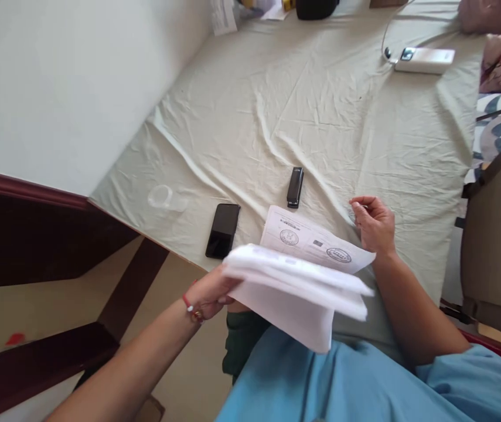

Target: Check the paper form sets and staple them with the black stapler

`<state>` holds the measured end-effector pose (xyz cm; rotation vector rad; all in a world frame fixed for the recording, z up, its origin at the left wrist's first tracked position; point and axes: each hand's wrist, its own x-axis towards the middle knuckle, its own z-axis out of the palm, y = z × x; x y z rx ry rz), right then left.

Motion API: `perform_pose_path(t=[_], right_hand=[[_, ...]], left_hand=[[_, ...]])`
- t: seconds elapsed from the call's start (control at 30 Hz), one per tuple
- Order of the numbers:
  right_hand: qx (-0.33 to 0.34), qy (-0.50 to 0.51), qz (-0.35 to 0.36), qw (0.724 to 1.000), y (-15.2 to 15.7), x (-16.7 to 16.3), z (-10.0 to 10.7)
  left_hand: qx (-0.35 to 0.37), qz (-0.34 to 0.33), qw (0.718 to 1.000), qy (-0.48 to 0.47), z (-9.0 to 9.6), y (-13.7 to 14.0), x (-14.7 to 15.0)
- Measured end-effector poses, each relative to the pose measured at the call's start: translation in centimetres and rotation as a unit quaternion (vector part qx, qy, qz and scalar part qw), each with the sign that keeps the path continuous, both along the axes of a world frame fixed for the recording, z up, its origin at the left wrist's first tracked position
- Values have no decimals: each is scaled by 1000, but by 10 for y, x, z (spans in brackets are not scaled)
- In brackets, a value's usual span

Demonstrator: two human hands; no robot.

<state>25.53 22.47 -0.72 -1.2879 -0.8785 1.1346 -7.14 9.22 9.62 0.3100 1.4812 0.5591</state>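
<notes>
My left hand (212, 291) grips a sheaf of white paper sheets (296, 290) at its left edge and holds it over my lap, the loose pages drooping down. One printed sheet with round stamps (316, 241) sticks up behind the sheaf. My right hand (374, 223) hovers over the bed just right of that sheet, its fingers curled loosely with nothing seen in them. A black stapler (295, 186) lies on the sheet beyond the papers. A black phone (222, 230) lies face up to its left, near the bed's edge.
The bed's pale wrinkled sheet (320, 111) fills the middle. A white power bank with a cable (423, 60) lies at the far right, a black bag (316, 8) at the far end. A dark wooden frame (34, 234) is on the left, a cardboard box (494, 240) on the right.
</notes>
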Motion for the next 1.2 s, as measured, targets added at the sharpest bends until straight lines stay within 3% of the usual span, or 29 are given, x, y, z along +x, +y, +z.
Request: perform_pose_path(t=[0.1, 0.3, 0.4, 0.5, 0.6, 0.8, 0.97, 1.07, 1.13, 1.2], right_hand=[[-11, -2, -10, 1000, 0, 3, 7], [-5, 31, -45, 998, -19, 24, 27], [-97, -17, 68, 993, -43, 49, 31], [-259, -21, 228, 938, -74, 68, 33], [-319, 61, 279, 904, -98, 65, 32], [-255, 235, 229, 910, -97, 20, 34], [-279, 213, 139, 926, -66, 7, 46], [-266, 153, 134, 942, -54, 4, 51], [-241, 121, 142, 952, -51, 2, 53], [-228, 106, 155, 955, -53, -1, 54]], left_hand=[[-45, -33, 997, 51, 12, 0, -2], [21, -9, 998, 64, 29, -17, 15], [79, 36, 993, 79, 27, -35, 24], [111, 60, 989, 77, 18, -56, 32], [134, 82, 984, 89, 6, -75, 40], [202, 82, 970, 107, -14, -96, 56], [131, -76, 981, 122, -20, -85, 58], [206, -150, 950, 180, -23, -60, 54], [241, -132, 946, 173, -27, -40, 52], [268, -42, 954, 129, -32, -19, 51]])
